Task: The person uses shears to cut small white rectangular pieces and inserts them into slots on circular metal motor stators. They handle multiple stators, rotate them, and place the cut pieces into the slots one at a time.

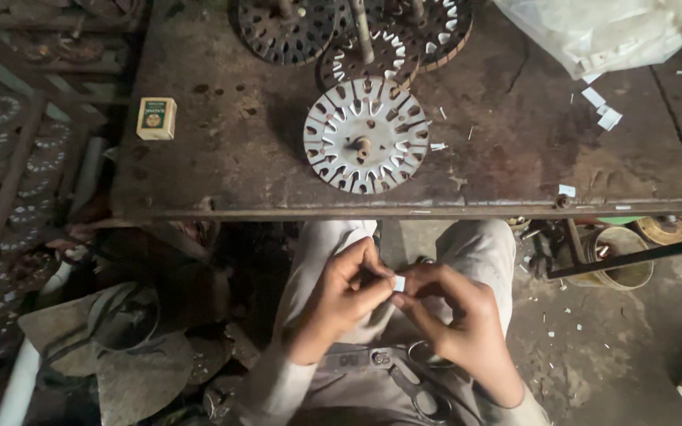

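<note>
Left hand (341, 296) and right hand (459, 323) pinching small white paper slip (399, 282) together, near lap. Probably light, thin, bending easily; best gripped at edges with fingertips.

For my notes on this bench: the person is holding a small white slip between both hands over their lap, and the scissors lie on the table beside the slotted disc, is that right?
Not quite. The head view shows the scissors in the person's lap, not on the table. The rest stands: the left hand and right hand pinch the small white slip together, and the slotted disc is on the table.
</note>
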